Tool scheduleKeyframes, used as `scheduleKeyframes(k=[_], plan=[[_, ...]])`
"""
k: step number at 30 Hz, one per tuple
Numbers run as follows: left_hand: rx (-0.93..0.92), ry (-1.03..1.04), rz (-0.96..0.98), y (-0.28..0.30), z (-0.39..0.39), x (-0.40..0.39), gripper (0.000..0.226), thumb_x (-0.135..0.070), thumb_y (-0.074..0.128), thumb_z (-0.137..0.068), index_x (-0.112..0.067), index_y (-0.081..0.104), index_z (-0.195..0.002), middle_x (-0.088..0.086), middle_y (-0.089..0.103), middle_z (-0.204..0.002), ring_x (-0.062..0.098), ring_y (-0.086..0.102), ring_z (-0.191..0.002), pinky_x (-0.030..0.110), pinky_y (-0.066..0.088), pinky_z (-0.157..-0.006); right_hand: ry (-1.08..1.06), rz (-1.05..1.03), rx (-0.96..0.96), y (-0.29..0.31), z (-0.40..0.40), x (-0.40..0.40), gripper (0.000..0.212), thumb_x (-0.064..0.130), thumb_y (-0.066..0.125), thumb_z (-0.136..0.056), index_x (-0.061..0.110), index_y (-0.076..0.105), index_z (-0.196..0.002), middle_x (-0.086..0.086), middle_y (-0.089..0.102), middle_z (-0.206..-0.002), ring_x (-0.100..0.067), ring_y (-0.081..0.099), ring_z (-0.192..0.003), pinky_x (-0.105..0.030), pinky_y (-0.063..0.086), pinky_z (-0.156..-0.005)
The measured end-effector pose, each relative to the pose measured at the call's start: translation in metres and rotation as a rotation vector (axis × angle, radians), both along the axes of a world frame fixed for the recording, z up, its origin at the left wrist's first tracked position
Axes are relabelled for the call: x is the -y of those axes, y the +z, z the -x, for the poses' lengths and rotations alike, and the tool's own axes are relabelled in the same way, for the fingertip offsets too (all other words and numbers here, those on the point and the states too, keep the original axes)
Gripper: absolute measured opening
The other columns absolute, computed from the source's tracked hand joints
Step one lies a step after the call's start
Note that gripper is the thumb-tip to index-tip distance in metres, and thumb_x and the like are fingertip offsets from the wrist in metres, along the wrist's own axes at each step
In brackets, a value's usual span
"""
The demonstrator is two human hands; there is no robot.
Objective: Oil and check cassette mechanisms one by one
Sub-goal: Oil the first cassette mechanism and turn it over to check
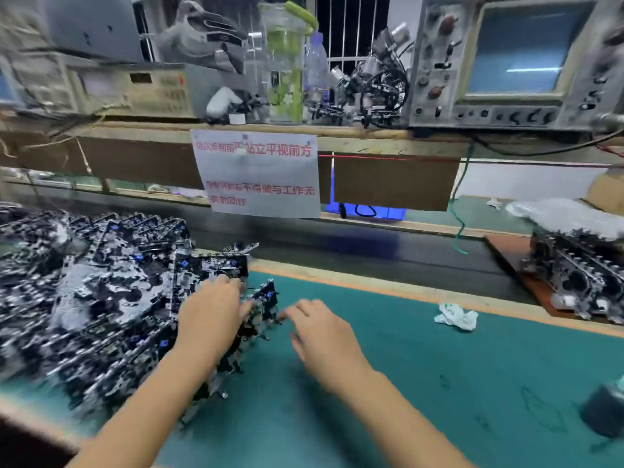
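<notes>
A big heap of black-and-silver cassette mechanisms (101,292) covers the left of the green mat (405,383). At the heap's right edge one cassette mechanism (265,304) stands tilted, and my left hand (209,315) grips it with fingers over its top and thumb at its side. From the right, my right hand (320,332) reaches toward the same piece with its fingers stretched out. The fingertips are at or just short of its lower right corner. Motion blur hides whether they touch.
A crumpled white cloth (456,317) lies on the mat's far right. Stacked mechanisms (574,282) sit on a brown board at the right. A dark blurred object (604,413) is at the lower right. Behind runs a dark conveyor (337,248), with a paper sign (256,173) and an oscilloscope (520,59) above.
</notes>
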State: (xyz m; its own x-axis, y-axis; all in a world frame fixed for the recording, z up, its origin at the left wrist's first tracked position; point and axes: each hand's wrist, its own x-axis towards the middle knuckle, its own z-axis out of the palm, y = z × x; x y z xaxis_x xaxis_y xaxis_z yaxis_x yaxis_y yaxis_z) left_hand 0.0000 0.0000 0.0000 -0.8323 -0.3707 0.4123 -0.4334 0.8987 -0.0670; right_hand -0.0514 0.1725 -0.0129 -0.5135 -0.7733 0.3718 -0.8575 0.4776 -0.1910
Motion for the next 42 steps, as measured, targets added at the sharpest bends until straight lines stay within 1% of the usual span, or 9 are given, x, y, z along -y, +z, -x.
scheduleKeyframes(k=[4, 7, 10, 15, 21, 26, 31, 36, 42], plan=[[0.308, 0.052, -0.213, 0.007, 0.019, 0.027, 0.043, -0.055, 0.054, -0.089, -0.017, 0.066, -0.106, 0.005, 0.068, -0.105, 0.024, 0.063, -0.098, 0.032, 0.049, -0.077, -0.028, -0.135, -0.166, 0.005, 0.038, 0.066, 0.059, 0.003, 0.043, -0.092, 0.018, 0.027, -0.147, -0.01, 0.033, -0.147, -0.027, 0.03, -0.133, -0.038, 0.031, -0.102], [0.324, -0.034, -0.422, 0.0, 0.023, 0.039, 0.042, -0.049, 0.066, -0.083, -0.019, 0.068, -0.112, 0.005, 0.07, -0.105, 0.023, 0.063, -0.099, 0.031, 0.05, -0.083, 0.023, -0.304, -0.305, -0.003, 0.051, 0.088, 0.044, 0.011, 0.039, -0.097, 0.016, 0.037, -0.14, -0.009, 0.035, -0.148, -0.026, 0.026, -0.138, -0.039, 0.024, -0.107], [0.262, -0.082, -0.541, 0.005, 0.021, 0.044, 0.038, -0.046, 0.074, -0.076, -0.022, 0.073, -0.105, 0.0, 0.072, -0.094, 0.016, 0.064, -0.088, 0.027, 0.05, -0.079, 0.074, -0.351, -0.4, 0.0, 0.06, 0.086, 0.025, 0.011, 0.042, -0.095, 0.013, 0.051, -0.119, -0.007, 0.058, -0.121, -0.027, 0.049, -0.12, -0.036, 0.035, -0.093], [0.169, -0.257, -0.474, 0.018, 0.025, 0.015, 0.026, -0.041, 0.074, -0.078, -0.026, 0.075, -0.099, -0.01, 0.073, -0.09, 0.002, 0.06, -0.072, 0.015, 0.044, -0.066, 0.062, -0.351, -0.408, 0.023, 0.064, 0.034, 0.02, 0.025, 0.05, -0.093, 0.018, 0.056, -0.11, -0.001, 0.062, -0.112, -0.025, 0.055, -0.107, -0.033, 0.035, -0.084], [0.101, -0.625, -0.367, 0.011, 0.022, -0.081, 0.026, -0.048, 0.07, -0.079, -0.038, 0.069, -0.103, -0.016, 0.07, -0.093, 0.009, 0.061, -0.078, 0.03, 0.047, -0.074, -0.123, -0.107, -0.489, 0.017, 0.032, -0.095, 0.036, 0.036, 0.092, -0.04, 0.025, 0.065, -0.062, 0.011, 0.058, -0.056, -0.015, 0.055, -0.053, -0.02, 0.041, -0.052], [-0.136, -1.018, -0.327, -0.035, 0.007, -0.152, 0.033, -0.042, 0.082, -0.067, -0.023, 0.075, -0.092, -0.011, 0.07, -0.085, 0.011, 0.062, -0.072, 0.023, 0.052, -0.054, -0.284, 0.023, -0.652, -0.032, -0.012, -0.19, 0.005, 0.017, 0.071, -0.079, 0.02, 0.071, -0.075, 0.007, 0.06, -0.065, -0.019, 0.044, -0.061, -0.029, 0.036, -0.064], [-0.243, -1.211, -0.24, -0.075, 0.006, -0.183, 0.039, -0.059, 0.065, -0.075, -0.034, 0.068, -0.104, -0.004, 0.054, -0.119, 0.015, 0.045, -0.108, 0.029, 0.039, -0.093, -0.262, 0.068, -0.609, -0.071, -0.043, -0.235, 0.021, 0.023, 0.056, -0.085, 0.017, 0.075, -0.077, 0.002, 0.067, -0.077, -0.02, 0.058, -0.059, -0.028, 0.039, -0.068], [0.181, -1.09, -0.64, -0.087, 0.014, -0.19, 0.106, -0.067, 0.076, -0.057, -0.056, 0.01, -0.14, -0.03, -0.001, -0.15, -0.005, 0.005, -0.141, 0.012, 0.007, -0.113, -0.261, 0.241, -0.35, -0.077, -0.051, -0.255, 0.031, 0.052, 0.05, -0.091, 0.024, 0.059, -0.102, 0.004, 0.061, -0.097, -0.014, 0.056, -0.078, -0.022, 0.043, -0.073], [0.226, -1.031, -0.963, -0.095, 0.016, -0.201, 0.115, -0.053, 0.088, -0.052, -0.058, 0.01, -0.137, -0.041, 0.02, -0.138, -0.012, 0.025, -0.132, 0.015, 0.024, -0.111, -0.436, 0.531, -0.143, -0.077, -0.048, -0.256, 0.038, 0.045, 0.043, -0.096, 0.015, 0.066, -0.088, 0.007, 0.056, -0.091, -0.01, 0.053, -0.085, -0.022, 0.043, -0.075]])
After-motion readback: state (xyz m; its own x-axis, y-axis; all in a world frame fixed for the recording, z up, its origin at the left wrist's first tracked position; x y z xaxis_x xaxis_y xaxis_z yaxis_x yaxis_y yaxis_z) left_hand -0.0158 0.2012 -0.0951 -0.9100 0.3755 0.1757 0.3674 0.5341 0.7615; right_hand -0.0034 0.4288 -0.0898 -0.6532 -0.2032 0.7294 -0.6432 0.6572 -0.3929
